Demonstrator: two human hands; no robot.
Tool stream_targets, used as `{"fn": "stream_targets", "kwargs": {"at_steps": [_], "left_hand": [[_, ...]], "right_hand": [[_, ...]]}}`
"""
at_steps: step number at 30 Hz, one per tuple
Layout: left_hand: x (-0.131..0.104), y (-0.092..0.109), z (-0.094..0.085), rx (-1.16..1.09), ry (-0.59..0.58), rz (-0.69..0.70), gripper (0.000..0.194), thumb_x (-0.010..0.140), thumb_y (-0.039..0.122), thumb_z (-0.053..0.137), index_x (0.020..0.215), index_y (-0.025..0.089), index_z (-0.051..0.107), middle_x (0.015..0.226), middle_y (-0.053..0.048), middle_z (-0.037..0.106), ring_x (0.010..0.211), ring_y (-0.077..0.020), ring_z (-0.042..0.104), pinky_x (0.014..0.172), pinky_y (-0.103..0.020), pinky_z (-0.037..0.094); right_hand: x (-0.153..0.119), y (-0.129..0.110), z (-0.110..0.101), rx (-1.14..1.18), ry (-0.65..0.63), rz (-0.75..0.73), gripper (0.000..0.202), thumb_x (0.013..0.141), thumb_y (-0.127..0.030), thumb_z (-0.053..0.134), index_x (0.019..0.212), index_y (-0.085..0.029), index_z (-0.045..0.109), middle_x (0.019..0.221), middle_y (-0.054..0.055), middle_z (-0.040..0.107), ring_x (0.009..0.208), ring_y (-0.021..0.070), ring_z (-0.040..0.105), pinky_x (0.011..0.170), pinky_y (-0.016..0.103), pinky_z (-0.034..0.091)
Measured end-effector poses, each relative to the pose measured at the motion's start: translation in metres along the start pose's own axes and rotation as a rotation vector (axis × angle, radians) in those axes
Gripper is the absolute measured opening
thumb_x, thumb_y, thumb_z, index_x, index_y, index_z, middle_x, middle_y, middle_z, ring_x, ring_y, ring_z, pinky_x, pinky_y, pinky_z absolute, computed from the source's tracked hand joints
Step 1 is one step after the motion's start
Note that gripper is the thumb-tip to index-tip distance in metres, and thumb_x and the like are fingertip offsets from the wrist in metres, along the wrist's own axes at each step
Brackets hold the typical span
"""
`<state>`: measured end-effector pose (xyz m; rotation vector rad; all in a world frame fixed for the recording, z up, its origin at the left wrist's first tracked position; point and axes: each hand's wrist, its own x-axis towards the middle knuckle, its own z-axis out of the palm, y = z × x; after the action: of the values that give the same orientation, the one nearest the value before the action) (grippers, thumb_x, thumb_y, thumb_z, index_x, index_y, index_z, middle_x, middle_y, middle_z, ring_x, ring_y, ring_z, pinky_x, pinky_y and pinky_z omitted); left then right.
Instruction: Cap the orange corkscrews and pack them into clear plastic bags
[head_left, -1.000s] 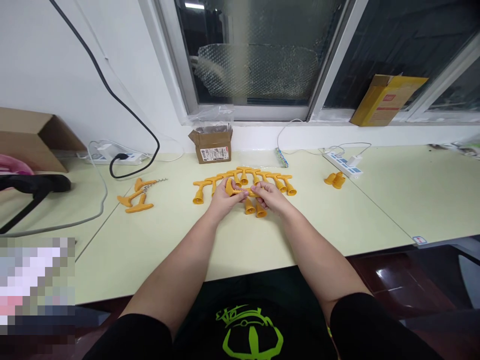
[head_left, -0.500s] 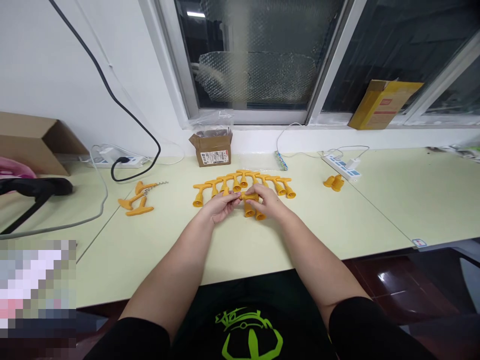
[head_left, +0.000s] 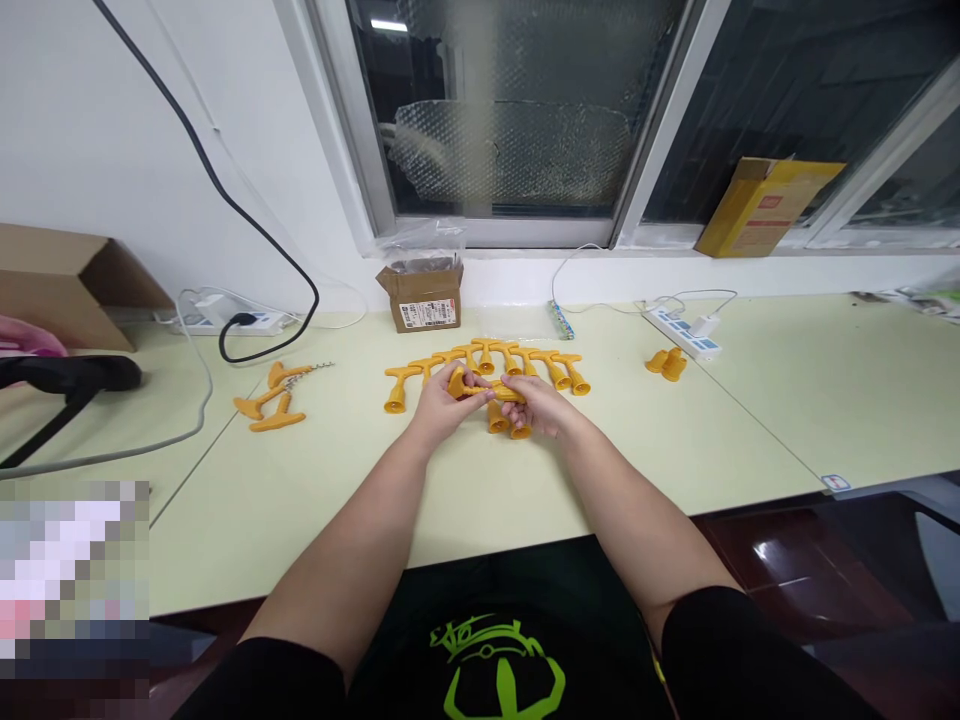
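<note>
My left hand [head_left: 441, 405] is closed on the yellow T-shaped handle [head_left: 456, 382] of a corkscrew. My right hand [head_left: 541, 402] grips the yellow bell-shaped sleeve [head_left: 510, 392] of the same corkscrew, held nearly level over the table, handle to the left. Fingers hide part of it. Just beneath my hands lie two yellow bell-shaped ends [head_left: 496, 422], partly covered. Behind my hands, an arc of several yellow corkscrews [head_left: 396, 392] lies with T-handles away from me. On the left are three T-handles with bare metal spirals [head_left: 277, 418]; on the right, a few loose bell sleeves [head_left: 673, 365].
A small open cardboard box [head_left: 426, 298] stands against the wall, near a clear plastic sheet. Power strips [head_left: 684, 333] with cables lie along the back. A black cable [head_left: 318, 300] hangs down at the left, near a black stand [head_left: 97, 375] and a larger carton [head_left: 67, 275].
The corkscrew between my hands has turned, so its T-handle now shows at my left fingers. My left hand has rotated and risen slightly; the right fingers have shifted along the sleeve.
</note>
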<state>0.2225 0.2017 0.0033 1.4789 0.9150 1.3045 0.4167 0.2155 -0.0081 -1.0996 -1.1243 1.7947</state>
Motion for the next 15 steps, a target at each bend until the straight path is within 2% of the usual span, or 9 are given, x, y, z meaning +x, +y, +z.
{"fn": "stream_targets", "kwargs": {"at_steps": [5,9,15], "left_hand": [[0.0032,0.0027,-0.0026,-0.075,0.070,-0.058,0.044,0.066,0.027,0.093,0.079,0.022,0.051,0.088,-0.005,0.074,0.096,-0.0237,0.073,0.090,-0.038,0.059],[0.0039,0.0022,-0.0033,-0.146,0.048,-0.104,0.049,0.062,0.027,0.095,0.080,0.022,0.050,0.086,-0.005,0.073,0.098,-0.0246,0.073,0.091,-0.041,0.059],[0.0009,0.0023,0.0002,-0.122,0.017,-0.065,0.056,0.055,0.023,0.098,0.080,0.023,0.048,0.087,-0.004,0.074,0.105,-0.0260,0.074,0.099,-0.043,0.057]], "right_hand": [[-0.0030,0.0012,-0.0045,-0.030,-0.107,-0.204,0.041,0.081,-0.050,0.081,0.100,-0.021,0.061,0.084,0.001,0.073,0.061,0.0097,0.063,0.055,0.021,0.050],[-0.0034,0.0024,-0.0057,-0.118,-0.109,-0.299,0.048,0.076,-0.050,0.086,0.106,-0.024,0.057,0.078,-0.004,0.071,0.058,0.0081,0.058,0.053,0.020,0.046],[-0.0002,0.0030,-0.0015,-0.161,-0.011,-0.157,0.053,0.084,-0.073,0.068,0.082,-0.022,0.053,0.053,-0.003,0.060,0.037,0.0093,0.045,0.034,0.020,0.030]]}}
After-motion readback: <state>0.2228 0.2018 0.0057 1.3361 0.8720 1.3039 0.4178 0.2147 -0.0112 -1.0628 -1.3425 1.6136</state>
